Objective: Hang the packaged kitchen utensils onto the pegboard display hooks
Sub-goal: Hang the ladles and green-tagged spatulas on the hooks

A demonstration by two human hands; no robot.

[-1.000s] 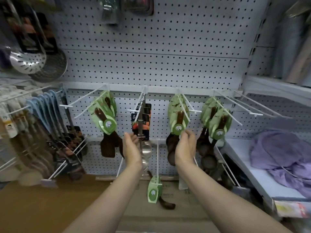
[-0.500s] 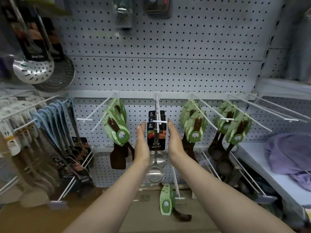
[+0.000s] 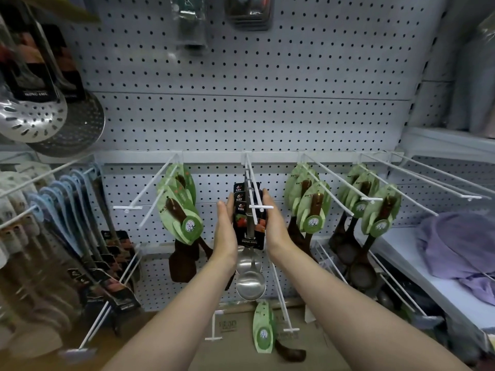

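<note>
**Steel ladles cupped on the centre hook**

Filling the view from 9 to 3 o'clock: pale grey perforated metal pegboard (image 3: 267,116), crossed by a white rail of long white wire hooks. At 4 o'clock, crumpled lilac cloth (image 3: 460,245) lying on a white shelf (image 3: 396,253). At 10 o'clock, round perforated steel skimmers (image 3: 34,113). At 8 o'clock, a row of pale blue plastic spatulas (image 3: 61,204). Left and right of centre, green leaf-shaped cards with dark wooden spoons (image 3: 184,210), hanging in bunches. Dead centre, black-carded stainless steel ladles (image 3: 250,223) threaded on the white wire centre hook (image 3: 254,188), bowls hanging below the wrists. Left hand (image 3: 225,231) flat against the cards' left edge, fingers straight and together. Right hand (image 3: 273,220) flat against the right edge, fingers likewise straight, packs pressed between both palms.
</note>
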